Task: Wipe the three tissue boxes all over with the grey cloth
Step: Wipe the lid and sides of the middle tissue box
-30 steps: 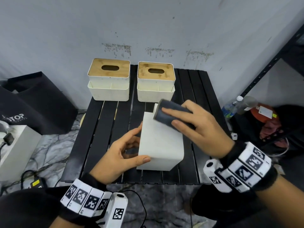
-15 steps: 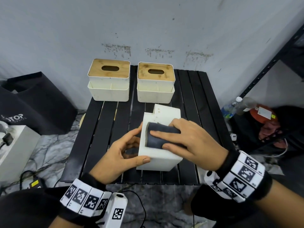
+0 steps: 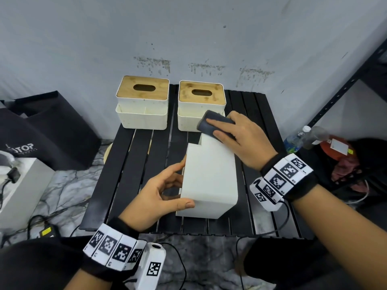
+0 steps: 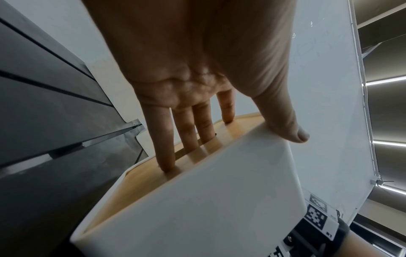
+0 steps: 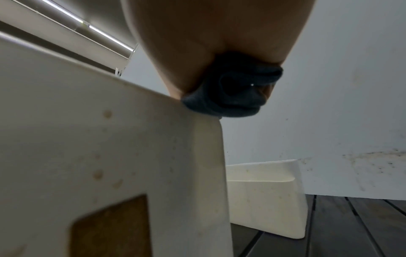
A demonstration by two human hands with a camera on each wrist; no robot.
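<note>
In the centre of the head view we see the tipped tissue box point(image 3: 209, 181) on the black table point(image 3: 125, 174). The left hand point(image 3: 159, 197) grasps it, thumb on its top face, and the right hand point(image 3: 245, 139) clutches the grey cloth point(image 3: 209, 124) on its far end, below the left upright box point(image 3: 142, 105) and the right upright box point(image 3: 201, 101). Only the left wrist view shows us the fingers point(image 4: 162, 142) on the wooden lid point(image 4: 136, 180); only the right wrist view shows the cloth bunched under the palm.

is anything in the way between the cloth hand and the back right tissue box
Nothing visible. The right hand holds the grey cloth at the far end of the tipped box; the back right box stands beyond, only bare table slats between.
</note>
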